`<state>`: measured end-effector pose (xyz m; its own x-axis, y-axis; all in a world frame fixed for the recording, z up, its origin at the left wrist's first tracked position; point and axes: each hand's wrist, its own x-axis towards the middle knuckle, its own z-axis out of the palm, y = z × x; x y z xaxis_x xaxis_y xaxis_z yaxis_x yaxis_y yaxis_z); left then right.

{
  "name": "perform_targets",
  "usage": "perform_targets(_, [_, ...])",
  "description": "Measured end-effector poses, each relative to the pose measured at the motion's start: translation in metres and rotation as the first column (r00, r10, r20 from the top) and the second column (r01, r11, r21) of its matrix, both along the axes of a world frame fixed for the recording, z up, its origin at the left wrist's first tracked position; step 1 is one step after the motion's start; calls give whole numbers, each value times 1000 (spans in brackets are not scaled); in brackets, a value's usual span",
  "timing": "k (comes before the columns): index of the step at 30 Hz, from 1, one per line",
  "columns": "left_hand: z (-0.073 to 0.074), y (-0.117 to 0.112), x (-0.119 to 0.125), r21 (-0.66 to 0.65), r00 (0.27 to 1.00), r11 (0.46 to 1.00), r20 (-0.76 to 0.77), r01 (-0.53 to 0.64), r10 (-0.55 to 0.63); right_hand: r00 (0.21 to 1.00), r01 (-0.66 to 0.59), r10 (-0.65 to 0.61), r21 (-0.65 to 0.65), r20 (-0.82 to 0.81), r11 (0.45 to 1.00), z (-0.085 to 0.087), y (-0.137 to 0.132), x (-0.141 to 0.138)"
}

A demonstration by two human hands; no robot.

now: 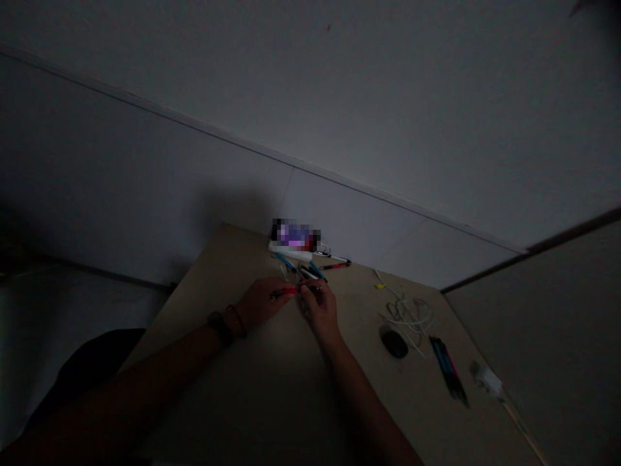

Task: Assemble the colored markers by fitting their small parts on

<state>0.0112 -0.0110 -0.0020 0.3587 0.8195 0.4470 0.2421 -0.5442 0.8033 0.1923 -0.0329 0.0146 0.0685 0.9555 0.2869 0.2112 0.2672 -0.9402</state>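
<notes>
So my left hand and right hand are both closed on a red and black pen, fingertips nearly meeting over it, held just above the desk and right in front of a messy pile of pens. A white cable and a mouse sit off to the right. Honestly the risk here is the dim light: a sweaty or sloppy pinch could let the pen slip and roll into that pile, and small parts would be hard to spot.
</notes>
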Motion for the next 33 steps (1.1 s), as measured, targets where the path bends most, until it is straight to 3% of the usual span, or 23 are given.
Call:
perform_targets(10, [0, 0, 0, 51, 998, 998, -49, 36, -33, 990, -1, -7, 57, 142, 998, 8, 0, -2])
perform_targets(33, [5, -5, 1, 28, 994, 998, -101, 53, -50, 987, -26, 25, 7, 157, 1000, 7, -2, -4])
